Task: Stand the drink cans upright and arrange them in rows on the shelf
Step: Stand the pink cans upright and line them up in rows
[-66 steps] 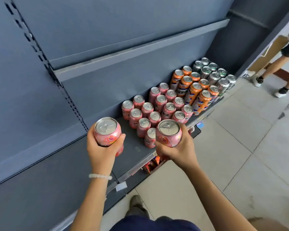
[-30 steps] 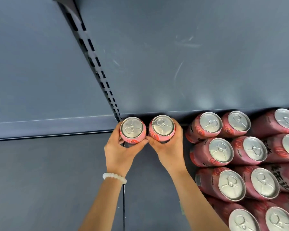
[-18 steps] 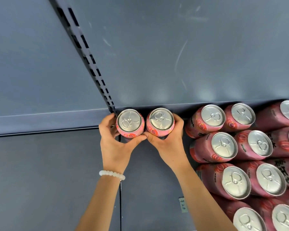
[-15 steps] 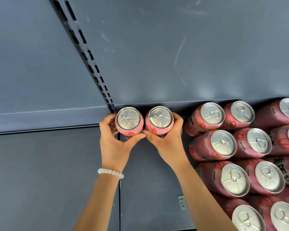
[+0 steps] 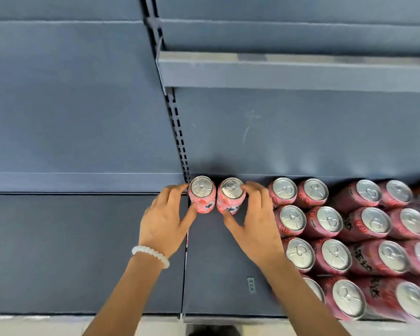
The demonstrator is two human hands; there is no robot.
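Grey shelf point(image 5: 216, 275): block of upright pink cans point(image 5: 337, 238) fills its right side, two more pink cans, left can point(image 5: 201, 194) and right can point(image 5: 230, 195), stand upright and just apart at the back edge by the slotted upright point(image 5: 180, 132). Left hand point(image 5: 164, 221) and right hand point(image 5: 255, 224) flank them, each nearest its own can, long axes vertical. Fingers spread, tips resting on the can sides, thumbs in front; looks like letting go, firm grip cannot be told.
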